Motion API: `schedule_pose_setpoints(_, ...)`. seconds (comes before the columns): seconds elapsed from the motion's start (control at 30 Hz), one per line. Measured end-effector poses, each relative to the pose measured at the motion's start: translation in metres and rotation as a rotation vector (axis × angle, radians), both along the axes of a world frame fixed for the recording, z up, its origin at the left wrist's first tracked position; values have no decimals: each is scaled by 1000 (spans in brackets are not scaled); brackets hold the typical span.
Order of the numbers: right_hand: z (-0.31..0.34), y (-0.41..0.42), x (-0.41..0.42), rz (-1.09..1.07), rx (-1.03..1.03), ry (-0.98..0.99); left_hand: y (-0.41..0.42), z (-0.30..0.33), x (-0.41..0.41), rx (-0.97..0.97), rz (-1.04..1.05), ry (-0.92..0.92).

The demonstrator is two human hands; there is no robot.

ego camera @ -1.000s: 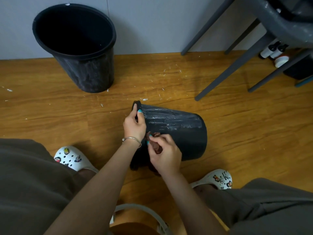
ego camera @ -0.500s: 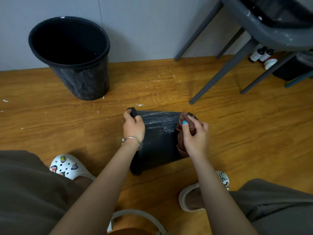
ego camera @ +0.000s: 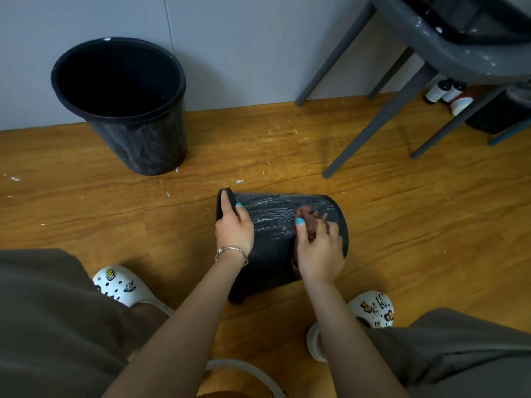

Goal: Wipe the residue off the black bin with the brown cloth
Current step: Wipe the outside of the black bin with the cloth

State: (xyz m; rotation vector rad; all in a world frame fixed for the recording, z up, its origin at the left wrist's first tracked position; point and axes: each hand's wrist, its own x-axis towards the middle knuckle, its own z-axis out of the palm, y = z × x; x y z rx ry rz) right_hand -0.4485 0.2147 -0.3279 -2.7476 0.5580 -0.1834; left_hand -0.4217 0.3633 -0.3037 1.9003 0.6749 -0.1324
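Observation:
A small black bin (ego camera: 273,248) lies on its side on the wooden floor between my feet, its mouth to the left. White smeared residue streaks its upper side. My left hand (ego camera: 234,228) grips the bin's rim, fingers curled over the edge. My right hand (ego camera: 319,248) holds the bunched brown cloth (ego camera: 310,218) and presses it against the bin near its base end. Most of the cloth is hidden under my fingers.
A larger upright black bin (ego camera: 135,110) stands at the back left by the wall. Grey chair legs (ego camera: 373,122) slant down at the right, with bottles (ego camera: 444,90) behind them. White flecks litter the floor (ego camera: 258,156). My white clogs (ego camera: 120,285) flank the bin.
My right hand has carried the cloth from the bin's near side by the rim to its base end, then slid slightly back over the residue. The left hand keeps its hold on the rim.

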Motion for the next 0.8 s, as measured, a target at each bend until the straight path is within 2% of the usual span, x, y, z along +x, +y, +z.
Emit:
schedule_pose_setpoints(0.07,0,16,-6,150,-46,-102,4,-1,2,-11,10,2)
schedule_pose_setpoints(0.17,-1,-5,0,378,-139,-106,8,-4,4,-46,-8,-6)
schedule_pose_setpoints(0.2,-1,-20,4,382,-151,-80,8,-3,4,-53,-11,-6)
schedule_pose_setpoints(0.27,1,-41,10,227,-95,-17,7,-3,5,-57,-8,-3)
schedule_pose_setpoints(0.33,0,-28,11,56,-33,4,7,-4,8,-57,-2,1)
schedule_pose_setpoints(0.37,-2,-11,8,46,-17,12,8,-4,8,-56,0,5)
schedule_pose_setpoints(0.47,-1,30,-9,276,9,-73,11,-8,7,-57,-5,6)
schedule_pose_setpoints(0.57,-2,-1,-4,433,-62,-78,12,-9,5,-69,-21,-3)
schedule_pose_setpoints(0.7,2,-20,5,117,-66,-14,10,-11,15,-76,-7,4)
schedule_pose_setpoints(0.73,3,-5,5,91,-56,1,10,-11,15,-65,-11,8)
schedule_pose_setpoints(0.8,5,30,-4,219,-28,-3,12,-11,12,-50,-10,14)
